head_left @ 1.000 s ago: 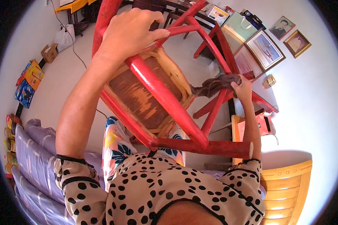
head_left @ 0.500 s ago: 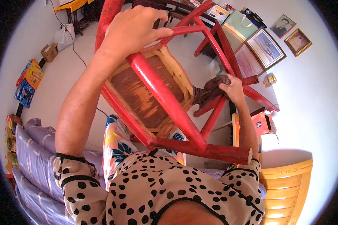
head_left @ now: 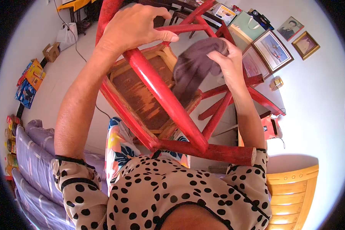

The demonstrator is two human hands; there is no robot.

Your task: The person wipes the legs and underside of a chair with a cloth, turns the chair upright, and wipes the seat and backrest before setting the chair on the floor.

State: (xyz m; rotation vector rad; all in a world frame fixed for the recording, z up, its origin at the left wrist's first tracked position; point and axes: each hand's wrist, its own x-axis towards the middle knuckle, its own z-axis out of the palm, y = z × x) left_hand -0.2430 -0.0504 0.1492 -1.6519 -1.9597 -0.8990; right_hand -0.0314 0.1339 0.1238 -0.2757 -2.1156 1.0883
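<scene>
A red-painted wooden chair (head_left: 163, 96) is tipped in front of me, with its legs and rails towards me. The bare wood and brown board of its seat underside (head_left: 140, 92) show between them. My left hand (head_left: 136, 28) grips a red leg at the upper left, its thumb stretched out beside a thinner rail. In my right hand (head_left: 228, 59) is a dark brown cloth (head_left: 197, 63), pinched at its upper right. The cloth hangs loosely over the right side of the seat frame and covers part of it; whether it touches the wood I cannot tell.
Framed pictures (head_left: 272, 50) lean at the wall on the right, near a small jar (head_left: 276, 83). A yellow wooden headboard (head_left: 293, 191) stands at the lower right. On the left are a purple-covered seat (head_left: 42, 168), colourful packages (head_left: 30, 82) and a cable (head_left: 78, 55) along the floor.
My right hand has moved up and slightly left, lifting the cloth from the lower right rails to in front of the seat frame. The cloth hangs wider. My left hand and the chair have shifted slightly.
</scene>
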